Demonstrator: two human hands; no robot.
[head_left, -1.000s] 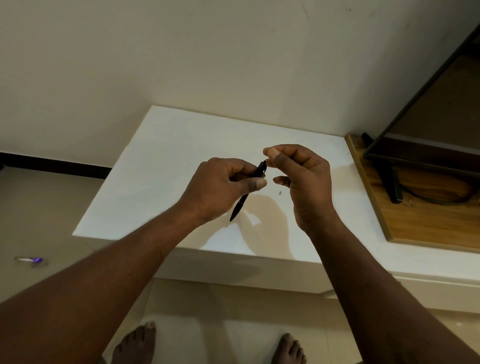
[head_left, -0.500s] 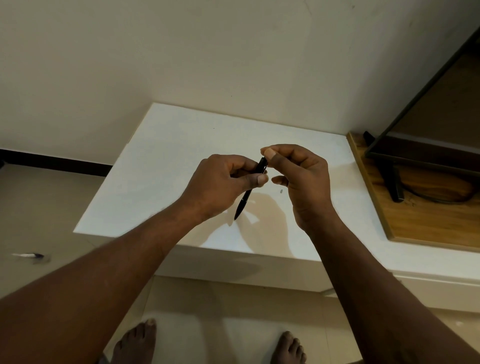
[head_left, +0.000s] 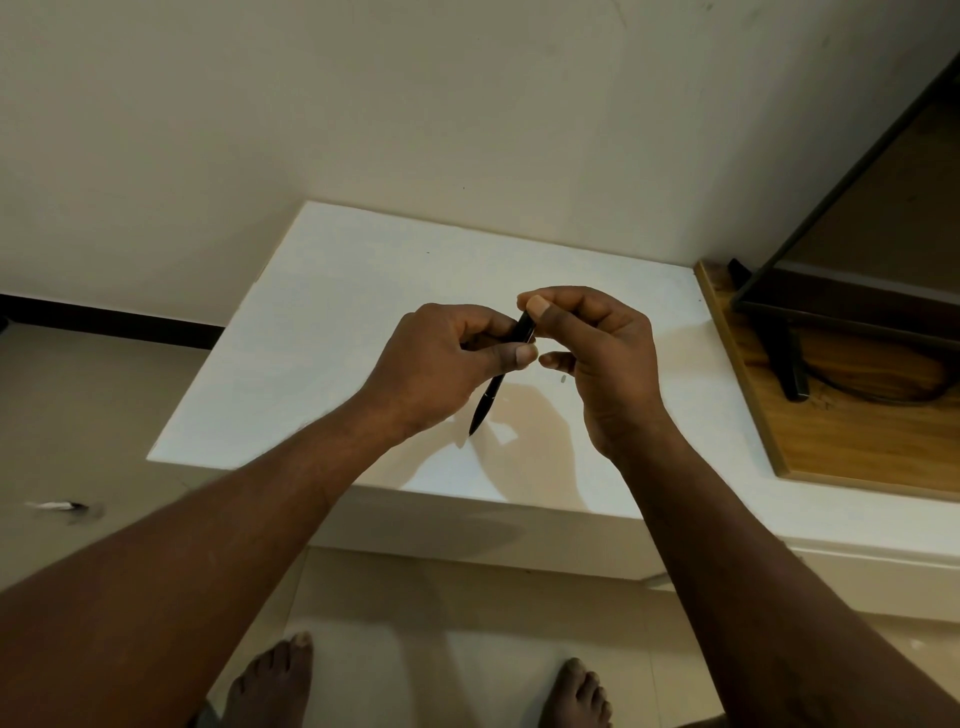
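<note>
A slim black pen (head_left: 487, 400) is held above a white table top (head_left: 322, 332), its tip pointing down and towards me. My left hand (head_left: 441, 364) grips the pen's barrel with curled fingers and the thumb laid along it. My right hand (head_left: 608, 358) pinches the pen's upper end between thumb and forefinger. The middle of the pen is hidden inside my left hand. A tiny pale piece (head_left: 562, 379) lies on the table just under my right hand.
A wooden board (head_left: 852, 441) lies on the table at the right, bearing a dark screen (head_left: 862, 249) on a black stand with a cable. The wall rises behind. My bare feet stand on a pale tiled floor; a small object (head_left: 57, 505) lies at left.
Both hands stayed nearly in place above the table. My left hand turned the pen slightly steeper, and its top moved closer into my right hand's fingertips.
</note>
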